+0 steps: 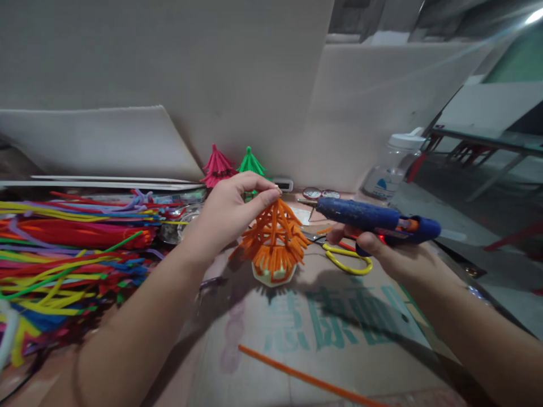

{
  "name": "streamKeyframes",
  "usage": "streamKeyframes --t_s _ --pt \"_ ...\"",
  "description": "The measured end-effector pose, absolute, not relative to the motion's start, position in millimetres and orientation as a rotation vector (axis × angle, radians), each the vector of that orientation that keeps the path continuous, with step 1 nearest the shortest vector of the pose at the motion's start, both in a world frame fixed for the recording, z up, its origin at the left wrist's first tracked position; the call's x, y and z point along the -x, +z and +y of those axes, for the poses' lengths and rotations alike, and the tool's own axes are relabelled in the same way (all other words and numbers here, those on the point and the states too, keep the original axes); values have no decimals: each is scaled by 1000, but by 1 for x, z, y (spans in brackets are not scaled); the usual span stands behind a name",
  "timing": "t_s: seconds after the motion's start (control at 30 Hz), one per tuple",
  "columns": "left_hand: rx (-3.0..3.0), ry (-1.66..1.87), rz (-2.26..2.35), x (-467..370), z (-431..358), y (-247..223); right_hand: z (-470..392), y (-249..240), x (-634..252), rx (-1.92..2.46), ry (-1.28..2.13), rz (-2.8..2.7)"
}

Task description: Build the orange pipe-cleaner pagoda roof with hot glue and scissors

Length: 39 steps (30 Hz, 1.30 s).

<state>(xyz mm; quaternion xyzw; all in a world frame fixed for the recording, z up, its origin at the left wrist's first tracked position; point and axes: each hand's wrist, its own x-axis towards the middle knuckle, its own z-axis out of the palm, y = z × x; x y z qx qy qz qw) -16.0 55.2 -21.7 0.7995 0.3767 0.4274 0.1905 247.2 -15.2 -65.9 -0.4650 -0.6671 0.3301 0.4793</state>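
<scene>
My left hand [237,206] pinches the tip of an orange pipe-cleaner tree [278,234], whose strands fan out in tiers above a pale base [274,275]. In my right hand [377,249] is a blue hot glue gun [360,215], with its nozzle pointing left towards the upper part of the tree. A small gap shows between nozzle and tree. A loose orange pipe cleaner [305,376] lies on the cardboard in front. Yellow-handled scissors [350,268] rest below the glue gun, partly hidden by it and my right hand.
Bundles of coloured pipe cleaners [72,254] cover the left side. Behind stand a pink tree [217,167] and a green tree [250,161], near a white board. A clear bottle [388,167] stands back right. Printed cardboard [322,339] lies under the work.
</scene>
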Motion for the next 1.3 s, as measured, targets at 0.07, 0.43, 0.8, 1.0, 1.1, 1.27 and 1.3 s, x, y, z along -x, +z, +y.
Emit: streamKeyframes --t_s 0.07,0.43,0.8,1.0,1.1,1.27,1.3 --pt "-2261 1201 1040 15 54 -21 -19 -60 -246 1118 791 -1709" --pt "-2269 1197 1007 11 56 -28 -20 -57 -242 1173 658 -1835" --pt "-2278 1135 1004 14 54 -23 -15 -54 -247 1170 552 -1881" --pt "-2253 1144 1002 14 54 -23 -19 -47 -233 1123 542 -1868" --pt "-2233 1134 1000 14 53 -24 -20 -49 -226 1115 447 -1842" --pt "-2241 1127 994 12 51 -24 -16 -63 -231 1142 402 -1877" --pt "-2242 1125 994 11 50 -24 -14 -66 -232 1138 397 -1898"
